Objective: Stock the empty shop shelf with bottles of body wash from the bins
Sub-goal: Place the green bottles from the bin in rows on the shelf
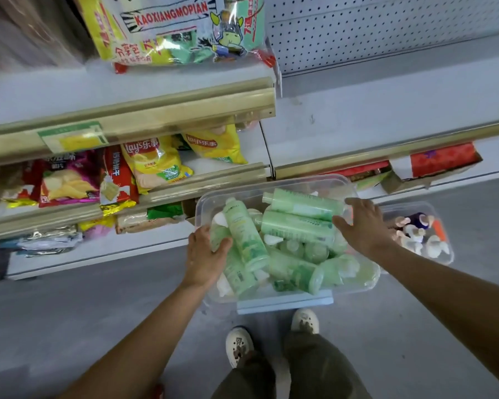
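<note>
1. Head view: the clear bin [340, 182] sits on the floor before the shelves, full of green body wash bottles [293, 269] (lying every way).
2. The left hand [203, 259] curls its fingers round one bottle [247, 234].
3. The right hand [365, 226] lies with straight fingers on the top bottle [306, 204].

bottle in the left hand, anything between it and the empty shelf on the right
Nothing visible blocks it. The left hand grips a green bottle lying on top of the pile in the clear bin. The bare white shelf sits above and beyond the bin, with open air between them.
</note>
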{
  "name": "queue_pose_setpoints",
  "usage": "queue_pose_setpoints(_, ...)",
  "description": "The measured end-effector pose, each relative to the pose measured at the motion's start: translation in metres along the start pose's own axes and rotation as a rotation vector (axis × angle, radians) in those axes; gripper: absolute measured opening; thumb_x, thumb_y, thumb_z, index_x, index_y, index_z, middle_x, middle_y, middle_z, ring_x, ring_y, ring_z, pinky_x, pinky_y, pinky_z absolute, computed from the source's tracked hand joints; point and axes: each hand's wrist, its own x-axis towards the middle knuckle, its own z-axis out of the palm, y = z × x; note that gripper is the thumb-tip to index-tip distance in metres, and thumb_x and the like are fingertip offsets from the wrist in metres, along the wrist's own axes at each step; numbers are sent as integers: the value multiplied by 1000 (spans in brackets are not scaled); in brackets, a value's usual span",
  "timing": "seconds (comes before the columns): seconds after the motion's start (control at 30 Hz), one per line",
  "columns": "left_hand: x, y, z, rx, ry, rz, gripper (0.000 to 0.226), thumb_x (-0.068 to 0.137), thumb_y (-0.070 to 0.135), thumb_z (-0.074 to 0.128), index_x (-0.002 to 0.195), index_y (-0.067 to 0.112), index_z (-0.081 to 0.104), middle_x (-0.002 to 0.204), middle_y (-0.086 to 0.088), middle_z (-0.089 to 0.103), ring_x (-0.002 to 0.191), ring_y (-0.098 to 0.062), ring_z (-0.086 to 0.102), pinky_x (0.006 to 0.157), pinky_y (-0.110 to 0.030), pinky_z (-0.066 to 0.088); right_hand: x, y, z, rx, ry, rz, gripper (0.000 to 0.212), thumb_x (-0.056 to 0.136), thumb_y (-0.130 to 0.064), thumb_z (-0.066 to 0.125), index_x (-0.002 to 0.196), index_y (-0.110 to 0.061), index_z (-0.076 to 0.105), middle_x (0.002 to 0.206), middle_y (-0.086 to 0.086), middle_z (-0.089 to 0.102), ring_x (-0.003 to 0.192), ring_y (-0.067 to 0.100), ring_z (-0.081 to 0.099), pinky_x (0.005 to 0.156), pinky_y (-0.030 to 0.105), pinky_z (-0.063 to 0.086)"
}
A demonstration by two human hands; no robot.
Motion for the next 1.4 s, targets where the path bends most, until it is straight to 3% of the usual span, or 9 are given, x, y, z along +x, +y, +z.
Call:
queue_pose_setpoints(0.23,9,35,44,-291,-5,-292,69,92,42,61,144,8,31,131,-6,53,115,-24,53,86,-28,37,53,-25,5,-160,-243,-156,65,88,-55,55,142,-24,38,143,12,40,121,33,48,101,45,42)
queue_pose_setpoints(0.4,24,51,63,125,32,-331,96,81,69,56,146,7,23,137,-19,49,124,-38,49,100,-43,42,86,-25,17,-192,-429,-186,77,82,-58,62,142,-18,35,138,14,45,126,32,43,100,47,43)
queue_pose_setpoints(0.57,31,59,69,305,55,-286,100,83,64,59,147,1,16,136,-21,51,123,-37,53,100,-42,40,98,-18,17,-182,-500,-292,69,82,-60,61,133,-16,43,128,7,58,113,26,57,95,41,47)
queue_pose_setpoints(0.77,8,73,55,-54,77,-417,89,77,57,70,141,6,33,134,-16,53,122,-36,53,100,-40,44,89,-20,-9,-90,-479,-278,56,80,-67,57,105,-17,59,91,-1,64,82,17,61,73,29,48)
queue_pose_setpoints(0.83,-6,79,52,-237,119,-443,91,61,64,73,132,12,49,123,-11,63,111,-32,61,97,-44,50,79,-23,-21,107,-451,-208,75,65,-80,60,90,-10,68,78,6,68,70,23,64,69,34,51)
queue_pose_setpoints(0.9,-19,86,47,-426,170,-453,87,48,65,74,118,13,63,109,-8,71,98,-28,67,90,-42,55,70,-21,-28,369,-441,-131,109,43,-91,62,107,-3,69,97,20,71,77,31,69,80,49,55)
queue_pose_setpoints(1.07,-61,116,21,-737,154,-365,30,80,31,76,100,10,69,85,-5,72,71,-17,68,53,-19,53,7,-36,-65,748,-532,-160,93,42,-77,76,113,-17,70,98,12,74,88,29,72,83,47,58)
queue_pose_setpoints(1.23,-105,136,-17,-914,94,-187,47,71,29,81,112,17,62,94,-13,71,83,-30,70,75,-48,60,-47,-59,-95,850,-544,-229,68,61,-48,84,118,-16,64,97,9,74,88,27,72,78,45,58)
queue_pose_setpoints(1.4,-137,141,-63,-880,149,60,44,78,15,78,113,28,54,101,-9,68,89,-29,69,74,-48,59,-91,-92,-124,1011,-564,-273,74,52,-36,81,116,-4,60,97,20,70,83,32,68,74,42,55)
